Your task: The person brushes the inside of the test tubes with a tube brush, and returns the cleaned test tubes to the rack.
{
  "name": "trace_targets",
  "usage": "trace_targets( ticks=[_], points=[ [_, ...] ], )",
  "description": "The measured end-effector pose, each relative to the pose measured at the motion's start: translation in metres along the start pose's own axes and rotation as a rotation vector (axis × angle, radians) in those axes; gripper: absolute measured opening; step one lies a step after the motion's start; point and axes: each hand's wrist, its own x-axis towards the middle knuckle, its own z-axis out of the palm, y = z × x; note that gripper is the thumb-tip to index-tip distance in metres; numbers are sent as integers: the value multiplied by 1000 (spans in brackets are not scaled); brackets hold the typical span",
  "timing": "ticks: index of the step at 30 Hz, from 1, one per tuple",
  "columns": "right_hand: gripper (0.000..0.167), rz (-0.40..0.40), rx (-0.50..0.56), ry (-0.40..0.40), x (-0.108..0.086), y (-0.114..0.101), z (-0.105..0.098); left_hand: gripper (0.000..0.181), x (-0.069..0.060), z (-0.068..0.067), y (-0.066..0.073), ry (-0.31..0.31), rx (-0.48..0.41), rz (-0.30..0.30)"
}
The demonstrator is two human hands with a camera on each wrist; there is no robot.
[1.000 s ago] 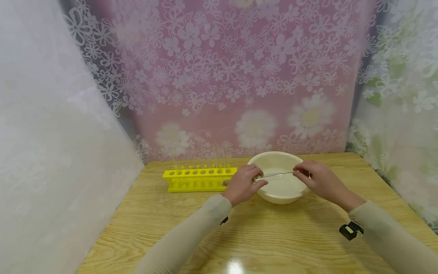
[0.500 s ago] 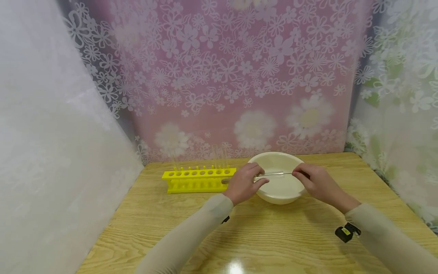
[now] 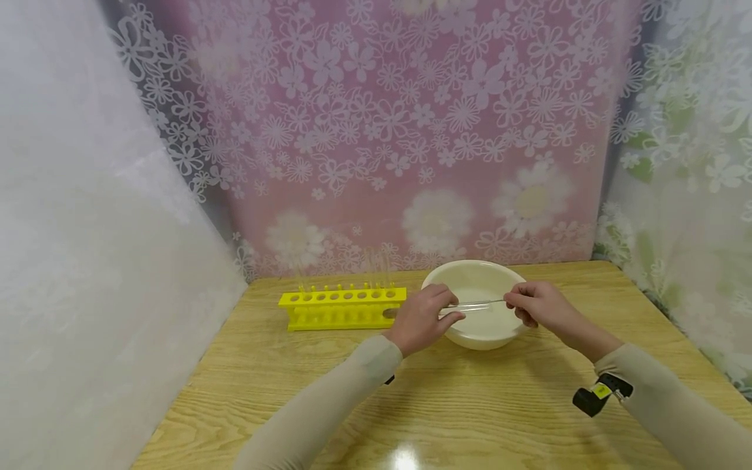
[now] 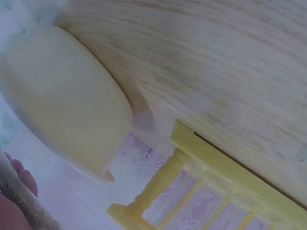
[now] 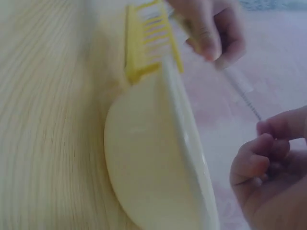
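My left hand (image 3: pixel 420 320) grips a clear glass test tube (image 3: pixel 468 309) lying nearly level over the bowl's near side, its mouth toward the right. A test tube brush is inside; its brownish bristle end (image 3: pixel 390 313) shows left of the hand, and bristles (image 4: pixel 21 196) appear in the left wrist view's lower corner. My right hand (image 3: pixel 537 303) pinches the brush's thin twisted wire handle (image 5: pixel 252 106) between thumb and finger, the other fingers curled below. Beneath both hands stands a cream plastic bowl (image 3: pixel 482 336) on the wooden table. The left palm hides the tube's middle.
A yellow test tube rack (image 3: pixel 341 324) stands left of the bowl, close to my left hand. Several clear test tubes stand upright in it, toward both ends. Flowered curtains (image 3: pixel 411 130) enclose the table's (image 3: pixel 352 398) back and sides.
The left hand and tube have shifted slightly right, and more glass shows past the fingers. My right hand has turned on the wire and come a little lower, its lower fingers now visible.
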Motion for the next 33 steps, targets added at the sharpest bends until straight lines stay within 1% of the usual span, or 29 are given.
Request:
trace_targets(
  ticks=[2, 5, 6, 8, 10, 12, 14, 17, 18, 20, 21, 22, 24, 25, 26, 28, 29, 30, 31, 33],
  points=[
    [30, 63, 79, -47, 2, -2, -2, 23, -1, 1, 0, 4, 10, 11],
    [28, 120, 184, -105, 5, -3, -4, 23, -2, 1, 0, 1, 30, 23],
    [28, 131, 198, -113, 5, -4, -4, 24, -2, 1, 0, -3, 30, 23],
    [28, 115, 161, -109, 4, -4, -3, 24, -2, 2, -1, -14, 23, 18],
    [30, 49, 44, -70, 1, -4, -1, 24, -2, 2, -1, -28, -8, -3],
    [30, -68, -137, -13, -2, -2, 1, 24, -1, 1, -2, -39, -50, -37],
    [23, -226, -336, 66, -5, 0, 4, 23, -1, 1, -3, -47, -88, -70],
    [4, -501, -598, 191, -6, 5, 7, 23, -1, -1, -4, -59, -132, -107],
    [7, -589, -663, 231, -6, 7, 8, 22, -1, -1, -4, -64, -142, -114],
    [7, -747, -773, 298, -5, 11, 8, 22, -2, -2, -4, -74, -161, -124],
    [12, -812, -812, 321, -4, 13, 7, 22, -2, -2, -5, -80, -167, -128],
    [21, -868, -840, 340, -2, 15, 7, 22, -2, -2, -5, -84, -172, -131],
    [38, -958, -871, 355, -1, 17, 5, 22, -3, -1, -5, -92, -177, -134],
    [44, -988, -880, 354, 0, 18, 5, 22, -3, -1, -5, -95, -177, -135],
    [42, -1008, -880, 347, 0, 19, 5, 23, -4, -1, -5, -97, -175, -136],
    [25, -1024, -869, 324, 0, 18, 4, 22, -4, -1, -5, -96, -173, -136],
    [16, -1016, -851, 306, 0, 18, 4, 22, -5, -1, -6, -93, -173, -133],
    [11, -994, -827, 287, 0, 17, 5, 22, -5, -1, -5, -90, -171, -129],
    [15, -966, -800, 271, -1, 17, 5, 22, -5, -1, -6, -86, -167, -125],
    [26, -877, -717, 226, -2, 16, 6, 22, -6, -1, -6, -76, -156, -110]
  ],
)
